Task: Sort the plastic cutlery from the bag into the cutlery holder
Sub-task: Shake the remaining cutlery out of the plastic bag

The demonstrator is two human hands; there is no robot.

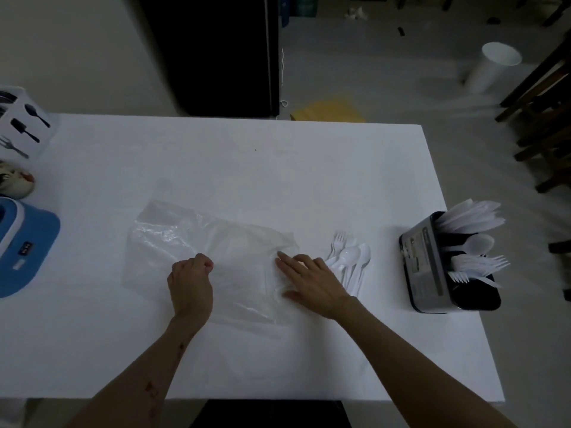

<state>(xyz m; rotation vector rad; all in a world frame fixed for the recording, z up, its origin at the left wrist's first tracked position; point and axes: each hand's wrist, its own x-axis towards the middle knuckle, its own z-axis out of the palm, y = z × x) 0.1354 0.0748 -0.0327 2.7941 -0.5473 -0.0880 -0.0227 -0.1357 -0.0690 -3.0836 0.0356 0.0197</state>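
Note:
A clear plastic bag (191, 239) lies flat and crumpled in the middle of the white table (216, 156). My left hand (191, 285) rests on the bag's near side, fingers curled and pinching the plastic. My right hand (309, 281) lies flat with fingers spread on the bag's right end. Just right of that hand sits a small pile of white plastic spoons and forks (350, 261) on the table. At the table's right edge stands the black cutlery holder (426, 264), with white knives, a spoon and forks sticking out of its compartments.
At the left edge sit a blue and white appliance (24, 245), a white box printed with utensil pictures (24, 125) and a small patterned object (15, 180). A white bin (491, 67) and dark wooden chairs (543, 118) stand on the floor beyond.

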